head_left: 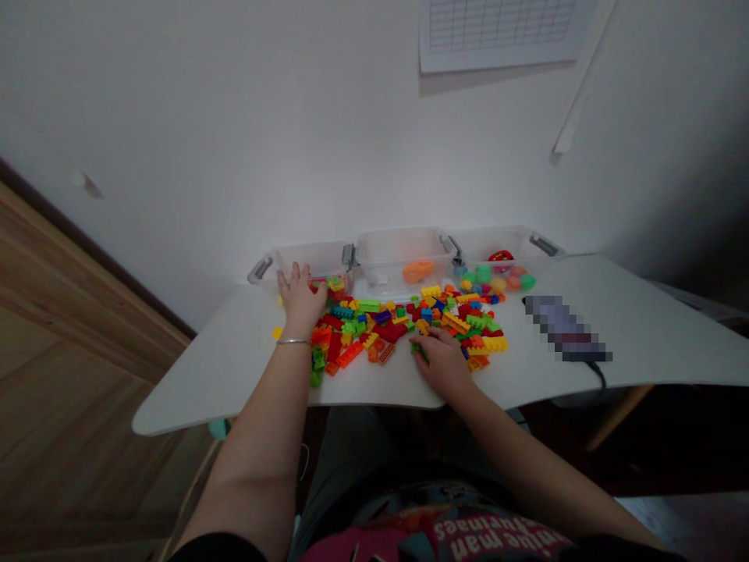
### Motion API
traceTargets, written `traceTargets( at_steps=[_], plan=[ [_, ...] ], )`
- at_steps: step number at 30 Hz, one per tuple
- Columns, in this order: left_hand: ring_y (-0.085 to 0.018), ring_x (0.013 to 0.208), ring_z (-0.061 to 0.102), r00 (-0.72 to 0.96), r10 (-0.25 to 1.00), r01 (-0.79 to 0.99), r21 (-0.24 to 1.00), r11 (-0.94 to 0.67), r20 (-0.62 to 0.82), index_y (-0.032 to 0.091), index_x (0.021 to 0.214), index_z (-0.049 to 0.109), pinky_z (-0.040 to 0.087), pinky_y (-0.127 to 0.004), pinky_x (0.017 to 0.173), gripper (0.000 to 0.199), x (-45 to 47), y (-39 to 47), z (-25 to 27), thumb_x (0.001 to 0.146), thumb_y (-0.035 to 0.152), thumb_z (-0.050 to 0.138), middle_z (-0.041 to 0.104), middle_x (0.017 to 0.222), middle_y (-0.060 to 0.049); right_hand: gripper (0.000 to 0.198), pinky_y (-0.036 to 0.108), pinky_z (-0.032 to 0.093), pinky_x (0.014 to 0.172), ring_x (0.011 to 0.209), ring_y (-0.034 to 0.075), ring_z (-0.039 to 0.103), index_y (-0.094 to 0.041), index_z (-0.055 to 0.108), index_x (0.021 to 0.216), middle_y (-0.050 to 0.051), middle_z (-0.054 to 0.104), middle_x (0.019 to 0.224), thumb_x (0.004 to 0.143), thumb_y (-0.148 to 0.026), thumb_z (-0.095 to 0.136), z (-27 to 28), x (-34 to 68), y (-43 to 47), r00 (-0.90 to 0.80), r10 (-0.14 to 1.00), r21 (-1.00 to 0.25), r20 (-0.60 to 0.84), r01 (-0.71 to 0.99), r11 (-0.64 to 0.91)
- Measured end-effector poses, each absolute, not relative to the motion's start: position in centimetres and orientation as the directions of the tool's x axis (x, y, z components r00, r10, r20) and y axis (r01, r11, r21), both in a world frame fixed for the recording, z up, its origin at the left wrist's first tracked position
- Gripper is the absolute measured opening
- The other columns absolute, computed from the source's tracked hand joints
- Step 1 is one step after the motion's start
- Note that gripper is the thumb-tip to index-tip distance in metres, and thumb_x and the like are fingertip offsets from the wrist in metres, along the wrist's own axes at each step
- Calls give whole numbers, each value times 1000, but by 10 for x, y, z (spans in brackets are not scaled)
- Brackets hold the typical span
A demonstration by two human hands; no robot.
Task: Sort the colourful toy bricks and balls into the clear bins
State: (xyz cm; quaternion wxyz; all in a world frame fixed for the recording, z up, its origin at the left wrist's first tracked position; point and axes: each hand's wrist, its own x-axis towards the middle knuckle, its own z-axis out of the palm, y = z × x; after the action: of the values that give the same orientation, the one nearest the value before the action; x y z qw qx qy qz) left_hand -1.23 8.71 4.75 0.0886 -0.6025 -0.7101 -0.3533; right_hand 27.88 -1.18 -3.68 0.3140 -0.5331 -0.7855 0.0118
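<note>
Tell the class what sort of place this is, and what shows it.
Probably a room in a home, perhaps a play corner: a white table against a wall holds colourful toy bricks and clear plastic bins.

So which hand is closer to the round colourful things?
Right. The right hand is among the bricks, in front and left of the round colourful things; the left hand is farther left, at the left bin.

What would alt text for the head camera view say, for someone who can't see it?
Colourful toy bricks lie heaped on a white table. The person's right hand is at the near edge of the bricks; the left hand is at the leftmost of three clear bins behind them.
</note>
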Motion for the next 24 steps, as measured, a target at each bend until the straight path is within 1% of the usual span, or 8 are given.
traceTargets(
  at_steps=[2,4,7,10,12,14,20,24],
  plan=[
    [-36,149,11,-282,786,917,396,52,550,11,145,42,9,-54,122,69,1,76,47,81,36,54,32,157,-13,26,45,43,104,116,27,56,-21,70,107,8,73,105,85,-17,58,-37,279,-12,-240,841,-347,486,829,438],
    [-37,148,13,-255,776,918,396,7,578,16,145,43,11,-58,121,66,20,59,45,82,35,55,31,158,-11,25,45,44,104,116,26,57,-20,69,107,8,73,106,86,-16,56,-37,279,-11,-265,826,-337,498,818,466],
    [-37,146,20,-72,819,934,326,-145,569,22,142,47,16,-61,119,59,56,28,33,84,34,55,36,156,-9,29,45,44,106,120,25,57,-21,68,109,7,72,110,87,-11,53,-38,278,-10,-343,790,-312,508,782,540],
    [-35,142,32,82,878,933,274,-234,471,24,141,48,22,-63,116,56,91,-5,14,85,30,53,41,153,-9,36,44,45,106,122,23,56,-21,66,114,8,70,117,84,-6,52,-38,277,-9,-403,758,-300,513,744,598],
    [-33,144,30,221,881,919,214,-332,419,26,142,46,23,-61,117,56,108,-21,3,86,31,52,39,155,-6,39,45,44,108,124,23,55,-20,64,118,9,68,121,83,-7,52,-36,278,-10,-413,743,-308,526,722,620],
    [-32,145,29,291,875,910,169,-378,387,27,143,45,23,-60,117,57,116,-29,-6,87,31,52,38,155,-5,40,46,42,109,125,24,53,-19,62,120,10,67,123,82,-8,53,-35,278,-11,-406,736,-324,542,707,629],
    [-32,145,28,323,864,926,58,-372,385,24,143,46,19,-60,119,57,116,-25,-14,87,32,51,38,155,-6,37,46,44,108,122,25,54,-14,61,115,14,63,124,80,-7,52,-34,278,-11,-412,720,-338,558,680,651],
    [-34,147,24,290,853,944,15,-329,433,21,145,44,14,-62,119,58,115,-24,-18,88,31,49,39,154,-9,34,49,39,111,129,26,47,-16,62,113,12,63,122,81,-12,53,-32,278,-13,-444,668,-296,597,652,698]
  ],
)
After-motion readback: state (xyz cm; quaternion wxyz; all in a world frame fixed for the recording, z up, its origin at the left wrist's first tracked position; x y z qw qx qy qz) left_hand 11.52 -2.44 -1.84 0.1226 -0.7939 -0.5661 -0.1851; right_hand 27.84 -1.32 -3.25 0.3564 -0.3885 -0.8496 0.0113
